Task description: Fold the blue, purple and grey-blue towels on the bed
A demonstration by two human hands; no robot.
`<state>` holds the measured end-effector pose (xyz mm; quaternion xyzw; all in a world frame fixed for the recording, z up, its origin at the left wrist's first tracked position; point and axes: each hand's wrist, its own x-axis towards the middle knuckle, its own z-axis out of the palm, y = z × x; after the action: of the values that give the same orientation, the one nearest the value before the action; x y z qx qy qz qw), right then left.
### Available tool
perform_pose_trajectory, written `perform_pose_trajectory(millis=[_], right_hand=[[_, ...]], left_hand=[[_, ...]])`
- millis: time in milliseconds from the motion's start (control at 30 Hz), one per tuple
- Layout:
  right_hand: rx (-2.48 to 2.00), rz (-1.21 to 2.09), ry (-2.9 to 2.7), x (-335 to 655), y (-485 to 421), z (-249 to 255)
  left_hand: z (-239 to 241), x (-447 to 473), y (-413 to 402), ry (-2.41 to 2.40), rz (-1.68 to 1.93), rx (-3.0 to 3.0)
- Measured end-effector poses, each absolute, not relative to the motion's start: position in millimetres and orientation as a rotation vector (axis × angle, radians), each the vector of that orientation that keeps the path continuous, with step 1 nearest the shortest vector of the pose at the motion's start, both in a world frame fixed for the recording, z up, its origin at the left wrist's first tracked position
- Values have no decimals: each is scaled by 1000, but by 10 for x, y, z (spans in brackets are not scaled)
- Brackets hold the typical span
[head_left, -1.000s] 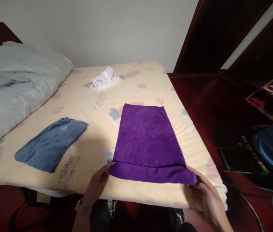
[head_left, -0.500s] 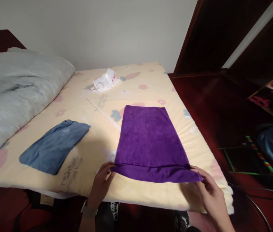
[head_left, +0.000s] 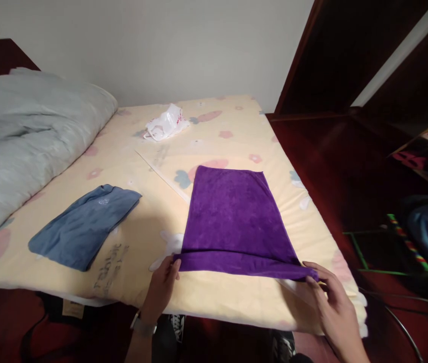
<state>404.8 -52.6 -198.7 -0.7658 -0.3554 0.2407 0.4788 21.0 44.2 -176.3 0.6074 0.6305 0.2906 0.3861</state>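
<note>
Head view: we note purple towel point(head_left: 236, 222) flat on bed point(head_left: 214, 302).
Left hand point(head_left: 161, 290): fingers pinch near-left corner.
Right hand point(head_left: 331, 307): fingers pinch near-right corner, keeping the edge taut.

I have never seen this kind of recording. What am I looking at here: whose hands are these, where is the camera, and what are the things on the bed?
The picture comes from one camera worn on a person's head, looking forward and down, so the two bare hands at the bottom edge are that person's own. No machine is involved.

The surface is a bed with a pale yellow sheet printed with flowers and rabbits. The left hand pinches the near left corner of a purple towel, and the right hand pinches its near right corner. The near edge of the towel looks doubled over as a narrow band.

To the left lies a folded blue cloth, apart from the towel. A grey duvet is bunched at the far left, and a crumpled white plastic bag lies near the wall.
</note>
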Motion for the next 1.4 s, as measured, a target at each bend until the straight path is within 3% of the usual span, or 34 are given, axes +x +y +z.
perform_pose_trajectory(millis=[367, 767, 1133, 1400], right_hand=[[-2227, 712, -729, 4126, -513, -2026], [-2341, 713, -727, 4084, -479, -1915], [-2071, 455, -938, 4115, -441, -2124], [-1831, 633, -944, 4113, -496, -2009]], left_hand=[[-1698, 410, 441, 1927, 805, 1478], [-1800, 272, 431, 1840, 657, 1649], [-1864, 151, 417, 1637, 670, 2195], [-1929, 111, 408, 1547, 567, 2311]])
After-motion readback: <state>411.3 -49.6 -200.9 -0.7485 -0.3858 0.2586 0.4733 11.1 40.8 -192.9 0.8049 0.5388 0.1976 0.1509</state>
